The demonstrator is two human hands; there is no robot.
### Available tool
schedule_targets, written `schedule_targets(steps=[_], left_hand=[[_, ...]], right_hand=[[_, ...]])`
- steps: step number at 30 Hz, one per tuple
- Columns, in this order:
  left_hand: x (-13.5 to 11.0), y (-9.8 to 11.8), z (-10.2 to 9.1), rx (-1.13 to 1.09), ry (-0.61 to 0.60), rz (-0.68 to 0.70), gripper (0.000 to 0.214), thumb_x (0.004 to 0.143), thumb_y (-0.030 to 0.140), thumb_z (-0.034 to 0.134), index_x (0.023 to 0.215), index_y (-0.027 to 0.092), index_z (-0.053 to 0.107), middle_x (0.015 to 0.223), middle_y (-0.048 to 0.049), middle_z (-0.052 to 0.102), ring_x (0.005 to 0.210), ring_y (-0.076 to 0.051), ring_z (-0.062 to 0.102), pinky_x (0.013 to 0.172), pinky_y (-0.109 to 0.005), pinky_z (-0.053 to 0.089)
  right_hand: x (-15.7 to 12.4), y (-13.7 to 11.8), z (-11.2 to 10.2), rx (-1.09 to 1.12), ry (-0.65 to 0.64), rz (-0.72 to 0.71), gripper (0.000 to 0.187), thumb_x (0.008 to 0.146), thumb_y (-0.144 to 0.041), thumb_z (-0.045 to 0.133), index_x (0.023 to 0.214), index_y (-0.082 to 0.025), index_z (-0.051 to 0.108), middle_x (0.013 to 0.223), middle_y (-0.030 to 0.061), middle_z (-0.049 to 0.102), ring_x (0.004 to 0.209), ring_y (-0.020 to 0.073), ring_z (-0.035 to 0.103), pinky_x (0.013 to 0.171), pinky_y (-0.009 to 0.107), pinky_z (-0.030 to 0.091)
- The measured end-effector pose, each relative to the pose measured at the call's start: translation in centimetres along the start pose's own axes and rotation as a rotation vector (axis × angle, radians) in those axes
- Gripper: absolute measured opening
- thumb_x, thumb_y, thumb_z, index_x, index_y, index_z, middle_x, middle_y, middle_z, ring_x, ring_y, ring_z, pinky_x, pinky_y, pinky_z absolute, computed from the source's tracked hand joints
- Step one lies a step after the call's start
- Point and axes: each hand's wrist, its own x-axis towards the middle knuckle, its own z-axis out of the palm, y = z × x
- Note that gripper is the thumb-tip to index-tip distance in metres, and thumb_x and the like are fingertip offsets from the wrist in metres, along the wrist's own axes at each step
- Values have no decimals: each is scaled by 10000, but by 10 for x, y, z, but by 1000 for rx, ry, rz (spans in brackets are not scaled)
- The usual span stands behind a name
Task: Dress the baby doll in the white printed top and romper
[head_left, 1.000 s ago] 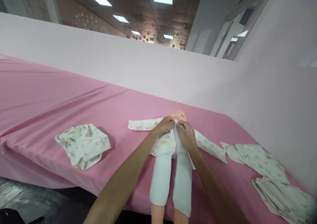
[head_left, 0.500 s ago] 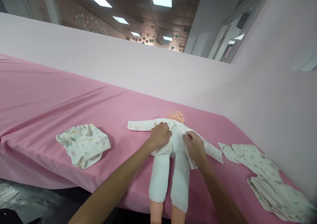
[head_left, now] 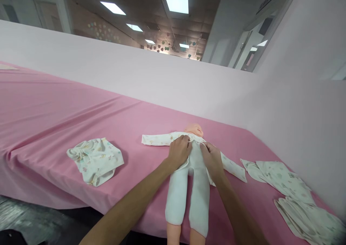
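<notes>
Doll lies on its back on the pink table. Its head is far from me and its feet stick out past the near edge. It wears a little shirt that is open down the front.

My left hand is closed on one side of the shirt at the chest. My right hand pinches the other side. Both hands are close together over the belly.

I think a few things could go wrong from here. The feet hang off the table, so a hard pull toward me could slide the doll off the edge. The cloth is thin, so a side could slip out of my fingers if I hold it too lightly. If I pull one side more than the other, the shirt could sit crooked.

Now I count. I see one doll, one shirt on it and two hands. One bundle of clothes lies well to the left. One pile of flat clothes lies to the right. It has a few pieces, but I cannot tell how many.
</notes>
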Motion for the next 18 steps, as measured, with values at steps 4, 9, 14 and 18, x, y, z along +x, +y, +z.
schedule_targets(steps=[4,9,14,18], left_hand=[[0,0,2,40,-7,60,267,1002,311,366,971,194,604,1013,-57,689,923,-215,620,725,-307,397],[-2,1,2,78,-15,119,308,1013,321,352,1036,203,636,1055,-57,697,955,-217,629,743,-306,409],[0,1,3,24,-22,106,292,1002,289,380,1070,193,647,1081,-71,701,992,-216,628,809,-302,431],[3,-1,3,-17,-17,98,284,991,267,390,1059,191,655,1044,-72,710,957,-217,632,823,-310,433]], right_hand=[[-3,2,5,106,-5,-38,298,867,-437,554,934,-200,721,942,38,721,900,233,616,775,312,465],[-1,9,9,232,32,9,307,847,-458,587,929,-195,721,923,40,729,870,226,624,772,315,488],[3,13,11,336,44,80,280,815,-466,611,846,-196,680,822,19,701,754,197,594,706,305,488],[6,13,12,258,73,35,325,815,-502,571,828,-194,672,754,22,682,708,200,584,641,302,482]])
